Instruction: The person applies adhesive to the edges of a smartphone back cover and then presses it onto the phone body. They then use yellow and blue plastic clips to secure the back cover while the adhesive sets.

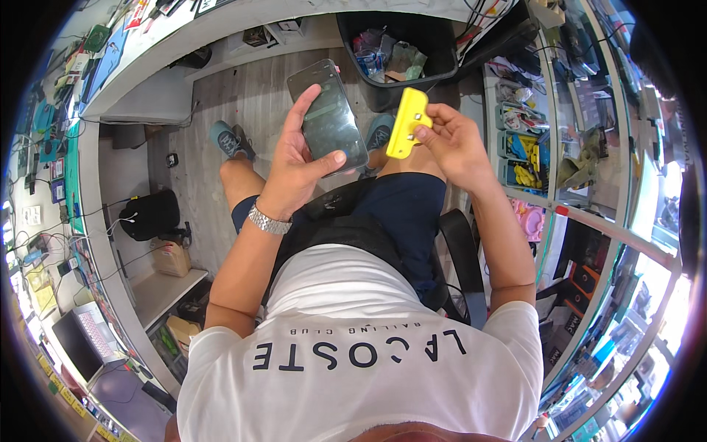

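Note:
My left hand (pixel 298 158) is closed round a dark smartphone (pixel 331 118), its glossy screen turned up and tilted. The thumb lies over the lower end of the screen, and a finger reaches along the left edge. To the right of the phone, my right hand (pixel 458 147) pinches a flat yellow plastic clamp (pixel 406 132) between thumb and fingers. Small metallic-looking bits show near the middle of the clamp. Phone and clamp are apart, both held in the air above my lap.
A black bin (pixel 398 81) with wrappers stands on the floor ahead. Shelves at the right hold green trays with yellow and blue clamps (pixel 524 158). At the left are a black bag (pixel 151 215), loose cables and a laptop (pixel 87 339) on a counter. An armrest (pixel 462 258) is beside my right thigh.

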`<act>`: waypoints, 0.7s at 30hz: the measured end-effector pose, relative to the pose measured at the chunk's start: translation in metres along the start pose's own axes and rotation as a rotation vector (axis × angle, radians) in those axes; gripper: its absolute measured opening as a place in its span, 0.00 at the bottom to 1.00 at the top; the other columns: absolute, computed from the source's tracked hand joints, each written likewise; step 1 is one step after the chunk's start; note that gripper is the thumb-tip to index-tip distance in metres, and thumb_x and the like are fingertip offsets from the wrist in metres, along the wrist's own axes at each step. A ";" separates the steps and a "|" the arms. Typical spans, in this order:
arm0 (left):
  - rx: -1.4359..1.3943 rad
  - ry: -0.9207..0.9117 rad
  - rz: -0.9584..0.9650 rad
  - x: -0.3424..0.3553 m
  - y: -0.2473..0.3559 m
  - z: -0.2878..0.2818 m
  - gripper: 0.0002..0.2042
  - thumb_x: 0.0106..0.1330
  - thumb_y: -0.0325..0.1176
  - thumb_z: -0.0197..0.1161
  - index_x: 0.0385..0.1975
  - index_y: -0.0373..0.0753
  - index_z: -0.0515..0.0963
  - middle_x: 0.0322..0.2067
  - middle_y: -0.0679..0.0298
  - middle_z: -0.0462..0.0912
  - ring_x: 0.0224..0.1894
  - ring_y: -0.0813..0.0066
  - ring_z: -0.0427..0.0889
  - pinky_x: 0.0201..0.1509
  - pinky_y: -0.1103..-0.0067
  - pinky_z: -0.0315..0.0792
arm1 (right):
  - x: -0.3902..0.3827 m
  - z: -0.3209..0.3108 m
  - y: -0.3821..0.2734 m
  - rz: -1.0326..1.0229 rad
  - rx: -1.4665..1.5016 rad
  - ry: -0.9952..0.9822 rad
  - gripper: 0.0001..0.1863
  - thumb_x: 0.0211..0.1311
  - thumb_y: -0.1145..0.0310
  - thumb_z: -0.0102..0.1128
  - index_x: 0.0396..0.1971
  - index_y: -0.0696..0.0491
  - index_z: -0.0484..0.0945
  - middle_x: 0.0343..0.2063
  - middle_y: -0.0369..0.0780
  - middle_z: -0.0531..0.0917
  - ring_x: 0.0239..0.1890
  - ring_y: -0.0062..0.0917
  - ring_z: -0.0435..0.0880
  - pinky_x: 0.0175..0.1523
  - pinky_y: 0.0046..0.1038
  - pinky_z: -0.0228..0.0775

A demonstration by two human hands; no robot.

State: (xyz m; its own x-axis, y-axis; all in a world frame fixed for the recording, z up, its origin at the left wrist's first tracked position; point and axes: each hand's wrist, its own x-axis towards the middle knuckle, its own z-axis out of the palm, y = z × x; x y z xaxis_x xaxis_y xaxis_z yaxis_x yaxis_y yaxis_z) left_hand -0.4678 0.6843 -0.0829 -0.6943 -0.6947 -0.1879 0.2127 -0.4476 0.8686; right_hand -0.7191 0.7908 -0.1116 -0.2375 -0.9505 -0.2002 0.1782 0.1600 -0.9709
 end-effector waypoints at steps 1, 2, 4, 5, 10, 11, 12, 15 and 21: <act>0.002 -0.006 -0.024 0.000 0.002 0.000 0.48 0.57 0.15 0.70 0.77 0.47 0.52 0.61 0.62 0.73 0.60 0.70 0.78 0.55 0.70 0.84 | 0.002 0.004 -0.005 0.038 -0.041 -0.023 0.19 0.68 0.83 0.62 0.58 0.68 0.73 0.47 0.43 0.85 0.49 0.20 0.84 0.56 0.23 0.76; 0.027 -0.008 -0.009 -0.001 0.003 0.001 0.47 0.58 0.15 0.69 0.77 0.46 0.53 0.61 0.62 0.73 0.61 0.70 0.78 0.57 0.70 0.83 | 0.004 0.011 -0.014 0.076 -0.082 -0.044 0.18 0.67 0.83 0.62 0.56 0.68 0.75 0.46 0.43 0.85 0.47 0.20 0.84 0.55 0.23 0.77; 0.076 -0.013 0.014 0.000 0.003 0.004 0.47 0.58 0.14 0.69 0.77 0.45 0.53 0.62 0.62 0.73 0.61 0.71 0.77 0.61 0.71 0.80 | 0.007 0.020 -0.024 0.138 -0.126 -0.065 0.14 0.65 0.84 0.64 0.50 0.68 0.79 0.43 0.43 0.87 0.44 0.19 0.86 0.52 0.22 0.78; 0.108 -0.033 0.048 0.001 0.002 0.003 0.46 0.58 0.14 0.68 0.77 0.44 0.53 0.62 0.62 0.73 0.62 0.72 0.76 0.63 0.72 0.77 | 0.009 0.021 -0.022 0.141 -0.141 -0.074 0.14 0.65 0.84 0.64 0.50 0.69 0.79 0.42 0.43 0.87 0.43 0.19 0.86 0.51 0.22 0.78; 0.189 -0.123 0.134 0.001 -0.008 0.001 0.44 0.59 0.15 0.68 0.76 0.41 0.54 0.64 0.62 0.71 0.63 0.74 0.74 0.70 0.75 0.66 | 0.015 0.023 -0.012 0.175 -0.214 -0.084 0.14 0.63 0.81 0.67 0.48 0.66 0.82 0.39 0.42 0.89 0.39 0.18 0.87 0.46 0.21 0.78; 0.218 -0.139 0.142 0.001 -0.010 -0.001 0.44 0.60 0.15 0.68 0.76 0.41 0.54 0.64 0.61 0.71 0.64 0.73 0.73 0.71 0.75 0.65 | 0.014 0.024 -0.009 0.171 -0.259 -0.071 0.14 0.62 0.80 0.69 0.48 0.64 0.83 0.38 0.42 0.89 0.39 0.18 0.87 0.46 0.21 0.78; 0.247 -0.156 0.150 0.001 -0.014 -0.003 0.44 0.60 0.15 0.68 0.77 0.41 0.53 0.65 0.61 0.70 0.66 0.72 0.72 0.72 0.74 0.65 | 0.013 0.025 -0.005 0.167 -0.304 -0.058 0.14 0.61 0.79 0.70 0.47 0.63 0.84 0.37 0.41 0.90 0.38 0.18 0.88 0.45 0.20 0.78; 0.283 -0.172 0.156 0.000 -0.020 -0.005 0.45 0.61 0.15 0.68 0.77 0.41 0.52 0.66 0.60 0.68 0.67 0.72 0.71 0.73 0.73 0.65 | 0.012 0.028 -0.002 0.175 -0.336 -0.033 0.14 0.60 0.75 0.73 0.46 0.60 0.85 0.36 0.40 0.90 0.36 0.18 0.88 0.44 0.20 0.78; 0.271 -0.190 0.160 0.001 -0.017 0.002 0.47 0.60 0.14 0.68 0.78 0.42 0.49 0.68 0.60 0.66 0.69 0.71 0.69 0.74 0.71 0.63 | 0.007 0.030 0.003 0.108 -0.375 -0.016 0.14 0.58 0.75 0.74 0.44 0.60 0.86 0.34 0.41 0.90 0.35 0.19 0.89 0.41 0.23 0.79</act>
State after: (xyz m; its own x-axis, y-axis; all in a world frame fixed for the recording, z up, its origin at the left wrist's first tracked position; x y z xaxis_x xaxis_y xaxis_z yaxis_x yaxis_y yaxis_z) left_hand -0.4732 0.6925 -0.0965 -0.7879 -0.6153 0.0266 0.1567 -0.1586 0.9748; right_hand -0.6919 0.7765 -0.1123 -0.2206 -0.9266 -0.3046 -0.1612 0.3426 -0.9255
